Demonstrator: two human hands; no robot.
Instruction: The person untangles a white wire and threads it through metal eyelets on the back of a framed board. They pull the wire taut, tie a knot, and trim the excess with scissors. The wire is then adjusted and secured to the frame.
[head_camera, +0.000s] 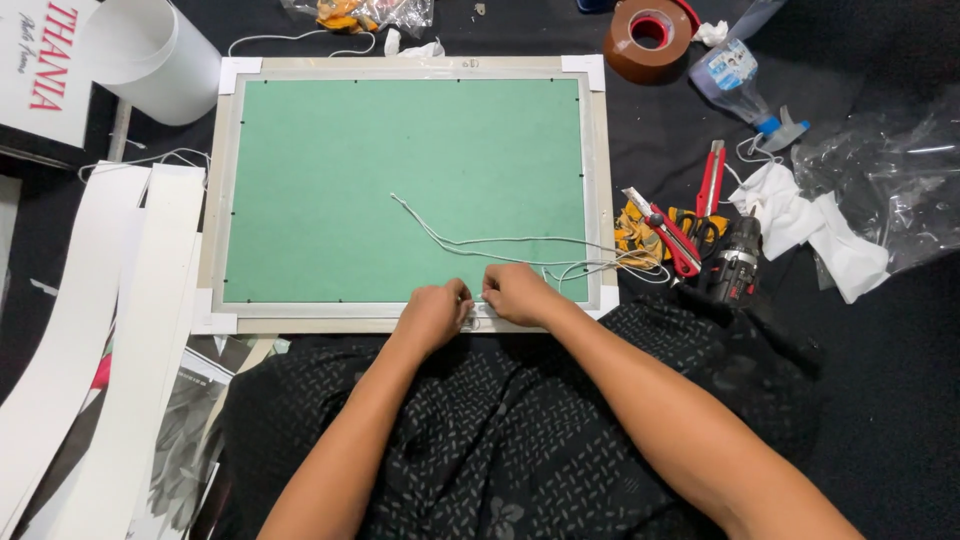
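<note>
Nearest the camera, a lap in dark patterned cloth fills the bottom, with both forearms reaching forward over it. The left hand and right hand sit side by side, almost touching, at the near edge of a picture frame lying face down, its green backing board up. Both sets of fingers are curled tight, pinching a white string at the frame's near rail; the string trails loose across the board. Right of the frame lie red-handled pliers, a cordless drill and white tissue. White strips lie left. Farther off stand a roll of brown tape and a spray bottle.
</note>
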